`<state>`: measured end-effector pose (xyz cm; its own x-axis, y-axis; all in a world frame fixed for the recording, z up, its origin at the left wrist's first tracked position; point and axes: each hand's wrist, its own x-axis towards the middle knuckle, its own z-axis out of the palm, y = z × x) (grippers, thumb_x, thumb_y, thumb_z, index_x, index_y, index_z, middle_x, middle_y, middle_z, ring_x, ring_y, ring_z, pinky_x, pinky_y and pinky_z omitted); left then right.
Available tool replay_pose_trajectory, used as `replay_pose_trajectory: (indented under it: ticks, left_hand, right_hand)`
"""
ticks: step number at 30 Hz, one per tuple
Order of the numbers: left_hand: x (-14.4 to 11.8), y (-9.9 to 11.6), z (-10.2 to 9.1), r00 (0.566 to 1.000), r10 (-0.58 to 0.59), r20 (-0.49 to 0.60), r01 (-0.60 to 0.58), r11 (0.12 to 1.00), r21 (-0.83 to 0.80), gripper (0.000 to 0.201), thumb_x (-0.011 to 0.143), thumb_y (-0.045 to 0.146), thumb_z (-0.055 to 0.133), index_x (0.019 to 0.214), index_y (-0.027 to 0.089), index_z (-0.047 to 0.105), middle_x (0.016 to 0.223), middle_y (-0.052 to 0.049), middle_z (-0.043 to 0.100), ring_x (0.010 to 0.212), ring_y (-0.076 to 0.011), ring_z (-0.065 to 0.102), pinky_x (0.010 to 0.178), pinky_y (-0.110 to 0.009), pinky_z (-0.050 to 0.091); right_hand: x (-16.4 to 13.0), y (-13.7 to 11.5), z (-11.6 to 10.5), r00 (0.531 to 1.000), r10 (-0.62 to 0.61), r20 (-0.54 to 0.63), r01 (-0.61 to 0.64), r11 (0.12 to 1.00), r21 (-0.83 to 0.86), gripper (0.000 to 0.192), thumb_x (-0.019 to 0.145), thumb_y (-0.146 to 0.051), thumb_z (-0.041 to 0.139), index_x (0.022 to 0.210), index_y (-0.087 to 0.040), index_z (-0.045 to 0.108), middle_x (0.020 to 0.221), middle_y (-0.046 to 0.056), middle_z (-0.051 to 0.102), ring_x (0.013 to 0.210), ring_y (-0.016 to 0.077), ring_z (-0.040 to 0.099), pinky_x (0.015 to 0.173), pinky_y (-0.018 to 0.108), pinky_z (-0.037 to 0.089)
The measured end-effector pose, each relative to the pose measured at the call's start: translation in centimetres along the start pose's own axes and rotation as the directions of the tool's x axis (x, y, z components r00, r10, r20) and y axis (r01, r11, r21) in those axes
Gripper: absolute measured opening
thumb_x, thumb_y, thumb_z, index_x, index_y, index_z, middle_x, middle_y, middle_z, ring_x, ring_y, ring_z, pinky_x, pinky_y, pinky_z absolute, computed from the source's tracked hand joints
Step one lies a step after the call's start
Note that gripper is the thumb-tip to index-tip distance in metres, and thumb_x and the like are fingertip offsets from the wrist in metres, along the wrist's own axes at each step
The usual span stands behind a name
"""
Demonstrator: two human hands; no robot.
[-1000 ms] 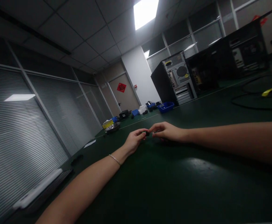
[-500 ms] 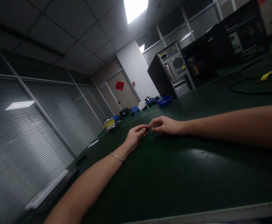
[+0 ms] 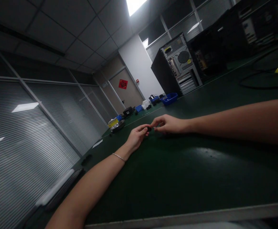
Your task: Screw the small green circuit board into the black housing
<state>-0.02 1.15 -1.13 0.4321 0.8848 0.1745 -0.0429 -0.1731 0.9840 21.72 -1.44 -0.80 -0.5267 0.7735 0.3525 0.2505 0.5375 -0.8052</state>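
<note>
Both my arms stretch out over a dark green table (image 3: 177, 178). My left hand (image 3: 136, 138), with a thin bracelet on its wrist, pinches a small black part (image 3: 149, 128) between thumb and fingertips. My right hand (image 3: 169, 124) meets it from the right, its fingertips closed on a thin, pale piece that touches the black part. The two hands rest on the tabletop. The part is too small and dim to make out in detail.
A computer tower (image 3: 177, 65) stands at the far side with its back panel showing, more dark cases to its right. A blue bin (image 3: 169, 98), small boxes and a metal dish (image 3: 117, 126) lie further back. Black cable (image 3: 260, 85) loops at right. A keyboard (image 3: 58, 190) sits at left.
The view has tilted and shifted a little, so the table's near edge now shows. My hands stay together on the small black part, with no clear change in grip.
</note>
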Motion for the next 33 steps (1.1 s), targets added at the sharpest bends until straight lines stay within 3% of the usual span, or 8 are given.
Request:
replay_pose_trajectory:
  ticks: [5, 11, 14, 17, 20, 25, 29, 33]
  left_hand:
    - [0.0, -0.1, 0.2, 1.0, 0.006, -0.006, -0.006, 1.0, 0.015, 0.031, 0.067, 0.024, 0.08, 0.096, 0.015, 0.072, 0.087, -0.004, 0.068, 0.067, -0.0077, 0.056, 0.066, -0.021, 0.043]
    - [0.2, 0.5, -0.6, 0.999, -0.002, 0.043, -0.001, 0.997, 0.081, 0.028, 0.072, 0.03, 0.074, 0.097, 0.017, 0.072, 0.092, -0.005, 0.067, 0.067, -0.0088, 0.054, 0.066, -0.023, 0.041]
    - [0.1, 1.5, -1.2, 0.996, 0.019, 0.082, -0.033, 0.986, 0.163, 0.027, 0.075, 0.033, 0.071, 0.095, 0.015, 0.071, 0.09, -0.007, 0.066, 0.072, -0.0122, 0.055, 0.068, -0.024, 0.04]
    - [-0.2, 2.5, -1.2, 0.987, 0.007, 0.161, -0.05, 0.963, 0.266, 0.025, 0.075, 0.033, 0.072, 0.09, 0.013, 0.072, 0.086, -0.007, 0.066, 0.085, -0.0182, 0.057, 0.076, -0.026, 0.041]
    - [-0.7, 2.8, -0.3, 0.963, -0.045, 0.265, -0.056, 0.93, 0.364, 0.025, 0.074, 0.033, 0.074, 0.089, 0.014, 0.073, 0.088, -0.007, 0.065, 0.086, -0.0195, 0.056, 0.079, -0.029, 0.041]
    - [-0.7, 2.4, 0.6, 0.88, -0.032, 0.474, -0.296, 0.743, 0.6, 0.031, 0.085, 0.041, 0.058, 0.103, 0.02, 0.072, 0.099, -0.007, 0.06, 0.094, -0.021, 0.054, 0.085, -0.03, 0.04]
    - [-0.4, 2.0, 0.3, 0.868, 0.004, 0.496, -0.365, 0.684, 0.632, 0.035, 0.089, 0.041, 0.053, 0.114, 0.022, 0.068, 0.109, -0.009, 0.059, 0.099, -0.0222, 0.053, 0.087, -0.031, 0.04]
    - [-0.7, 1.8, 0.4, 0.899, 0.018, 0.437, -0.316, 0.716, 0.622, 0.038, 0.087, 0.041, 0.057, 0.119, 0.021, 0.064, 0.111, -0.009, 0.061, 0.096, -0.0219, 0.055, 0.084, -0.031, 0.041]
  right_hand:
    - [-0.1, -0.2, 0.0, 1.0, -0.009, -0.018, 0.009, 1.0, -0.023, 0.036, 0.079, -0.03, 0.064, 0.111, -0.013, 0.063, 0.078, 0.002, 0.066, 0.048, 0.0084, 0.051, 0.043, 0.021, 0.038]
    - [0.0, 0.0, 0.1, 0.999, 0.032, -0.025, -0.029, 0.996, 0.079, 0.033, 0.079, -0.025, 0.064, 0.111, -0.016, 0.063, 0.089, 0.004, 0.067, 0.052, 0.0086, 0.054, 0.042, 0.019, 0.04]
    - [0.0, 0.0, 0.1, 0.994, 0.054, -0.098, -0.043, 0.993, 0.113, 0.032, 0.078, -0.021, 0.065, 0.109, -0.017, 0.064, 0.09, 0.004, 0.068, 0.051, 0.0075, 0.053, 0.042, 0.018, 0.041]
    - [-0.1, -0.2, 0.0, 0.982, 0.055, -0.178, -0.033, 0.992, 0.124, 0.032, 0.078, -0.02, 0.065, 0.11, -0.016, 0.063, 0.092, 0.006, 0.068, 0.051, 0.0071, 0.053, 0.043, 0.019, 0.041]
    - [-0.2, -0.2, 0.0, 0.98, 0.057, -0.191, -0.033, 0.991, 0.126, 0.032, 0.078, -0.02, 0.064, 0.109, -0.014, 0.063, 0.091, 0.006, 0.068, 0.049, 0.0075, 0.052, 0.042, 0.02, 0.04]
    - [-0.3, -0.4, 0.1, 0.983, 0.058, -0.176, -0.037, 0.992, 0.12, 0.032, 0.077, -0.019, 0.064, 0.108, -0.014, 0.063, 0.08, 0.003, 0.066, 0.05, 0.0085, 0.052, 0.042, 0.02, 0.04]
    - [-0.4, -0.6, 0.0, 0.985, 0.064, -0.158, -0.048, 0.993, 0.105, 0.032, 0.078, -0.019, 0.063, 0.11, -0.013, 0.062, 0.08, 0.003, 0.065, 0.051, 0.0086, 0.053, 0.044, 0.02, 0.041]
    - [-0.4, -0.5, -0.1, 0.982, 0.095, -0.163, -0.086, 0.994, 0.064, 0.035, 0.081, -0.022, 0.062, 0.115, -0.013, 0.059, 0.083, 0.004, 0.065, 0.053, 0.0084, 0.052, 0.045, 0.019, 0.041]
